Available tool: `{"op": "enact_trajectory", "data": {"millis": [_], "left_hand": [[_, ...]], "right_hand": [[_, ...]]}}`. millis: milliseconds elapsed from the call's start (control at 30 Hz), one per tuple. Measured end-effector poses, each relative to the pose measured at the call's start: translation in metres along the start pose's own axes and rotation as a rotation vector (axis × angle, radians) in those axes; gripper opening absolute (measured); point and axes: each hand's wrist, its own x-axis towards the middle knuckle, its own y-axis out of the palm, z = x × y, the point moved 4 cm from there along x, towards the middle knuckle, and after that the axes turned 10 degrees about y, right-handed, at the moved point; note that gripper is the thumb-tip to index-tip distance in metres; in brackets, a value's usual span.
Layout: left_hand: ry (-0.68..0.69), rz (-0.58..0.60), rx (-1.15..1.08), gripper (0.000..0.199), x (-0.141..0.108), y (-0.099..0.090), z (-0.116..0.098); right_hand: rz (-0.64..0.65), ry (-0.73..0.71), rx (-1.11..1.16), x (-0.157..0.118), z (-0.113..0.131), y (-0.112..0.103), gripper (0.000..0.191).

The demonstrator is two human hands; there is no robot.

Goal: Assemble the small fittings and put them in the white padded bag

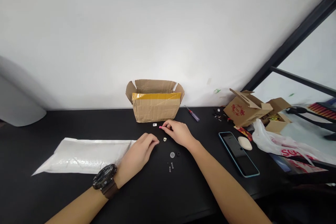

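Observation:
My right hand (178, 132) pinches a small bright pink piece (160, 127) just above the black table, in front of the open cardboard box (157, 108). Close to that piece lies a small white part with a dark hole (154, 125). My left hand (141, 148), with a watch on its wrist, has thumb and fingertips pressed together; whatever is between them is too small to name. Between the hands sits a small cream-coloured ring-like part (165, 139). Nearer me are a round translucent disc (172, 154), a small black round part (178, 154) and several tiny screws (172, 165).
A white padded mailer (86, 155) lies at left, partly under my left hand. At right are a screwdriver (193, 114), a phone (238, 154), a cream oval object (245, 143), small cartons (240, 108) and a plastic bag (278, 145). A white wall stands behind.

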Motion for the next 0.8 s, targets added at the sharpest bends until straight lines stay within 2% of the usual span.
{"op": "enact_trajectory", "data": {"millis": [100, 200, 300, 533, 633, 800], "left_hand": [[0.02, -0.042, -0.003, 0.023, 0.0, -0.002, 0.002], [0.124, -0.048, 0.007, 0.036, 0.002, -0.005, -0.002], [0.155, -0.099, -0.004, 0.032, 0.005, -0.01, -0.004], [-0.107, -0.282, -0.19, 0.025, 0.005, -0.023, -0.001], [-0.138, -0.324, -0.277, 0.026, 0.004, -0.025, -0.001], [-0.19, -0.327, -0.275, 0.024, 0.002, -0.025, 0.004]], "right_hand": [[0.073, -0.053, 0.076, -0.007, -0.004, -0.006, 0.021], [0.097, -0.088, 0.134, -0.011, -0.006, -0.01, 0.02], [0.105, -0.123, 0.167, -0.012, -0.005, -0.01, 0.02], [0.069, -0.107, 0.182, -0.01, -0.006, -0.008, 0.015], [0.059, -0.098, 0.174, -0.008, -0.007, -0.007, 0.016], [0.095, -0.093, 0.104, -0.009, -0.004, -0.004, 0.013]]}}
